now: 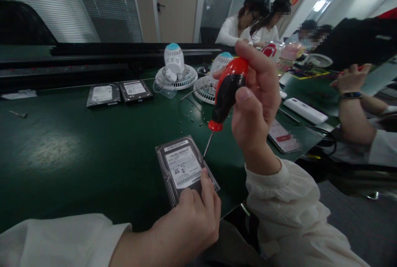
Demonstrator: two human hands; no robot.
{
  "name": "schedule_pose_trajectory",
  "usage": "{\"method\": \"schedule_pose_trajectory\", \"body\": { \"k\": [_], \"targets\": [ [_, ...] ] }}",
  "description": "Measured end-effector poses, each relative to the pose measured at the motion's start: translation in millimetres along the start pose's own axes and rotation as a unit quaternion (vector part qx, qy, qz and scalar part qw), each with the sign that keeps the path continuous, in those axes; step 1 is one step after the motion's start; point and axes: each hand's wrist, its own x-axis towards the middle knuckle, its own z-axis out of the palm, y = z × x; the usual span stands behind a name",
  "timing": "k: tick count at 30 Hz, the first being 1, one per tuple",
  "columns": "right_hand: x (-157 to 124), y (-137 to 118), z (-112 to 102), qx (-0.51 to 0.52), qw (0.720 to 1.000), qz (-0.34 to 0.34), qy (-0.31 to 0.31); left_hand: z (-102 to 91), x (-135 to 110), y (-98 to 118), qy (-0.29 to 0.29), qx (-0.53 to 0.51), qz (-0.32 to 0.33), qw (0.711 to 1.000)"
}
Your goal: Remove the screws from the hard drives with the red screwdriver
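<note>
A hard drive with a white label lies flat on the green table near its front edge. My left hand presses on the drive's near corner, fingers curled over its edge. My right hand is wrapped round the red and black handle of a screwdriver. The screwdriver is held nearly upright, and its thin tip touches the drive's far right edge.
Two more hard drives lie at the back left. Small white fans and scattered screws sit behind the drive. A white remote-like device and a phone lie to the right. Another person's hand works at right; other people sit farther back.
</note>
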Motion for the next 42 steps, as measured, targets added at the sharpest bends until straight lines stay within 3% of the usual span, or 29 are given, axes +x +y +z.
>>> {"method": "schedule_pose_trajectory", "body": {
  "k": [5, 10, 16, 22, 27, 33, 39, 42],
  "targets": [
    [0.9, -7.5, 2.9, -0.023, 0.999, -0.014, 0.019, -0.2, -0.6, 1.0, -0.004, 0.004, -0.002, 1.000],
    [0.0, -9.7, 2.4, 0.019, 0.999, 0.026, 0.001, -1.1, -0.9, -0.8, 0.002, 0.003, 0.005, 1.000],
    [1.0, -9.9, 2.1, -0.058, 0.997, -0.022, 0.044, -2.5, -0.5, 0.1, -0.002, 0.005, 0.000, 1.000],
    [-0.7, -4.9, -1.8, -0.036, 0.999, 0.012, 0.006, -2.0, -0.2, 0.1, -0.006, 0.000, -0.002, 1.000],
    [-1.8, -10.2, -1.9, -0.106, 0.994, 0.015, 0.030, -1.4, 0.1, 0.0, 0.001, 0.000, -0.003, 1.000],
    [1.2, -4.6, -0.2, 0.015, 1.000, 0.011, 0.022, -2.2, 0.5, -1.3, 0.003, -0.004, 0.007, 1.000],
    [1.2, -5.6, -0.3, -0.065, 0.996, -0.031, 0.056, -1.4, 0.9, -0.6, 0.001, -0.003, 0.000, 1.000],
    [-0.2, -5.9, -0.3, -0.020, 0.999, -0.002, 0.048, -1.3, 0.5, -0.4, 0.002, -0.001, -0.001, 1.000]
  ]
}}
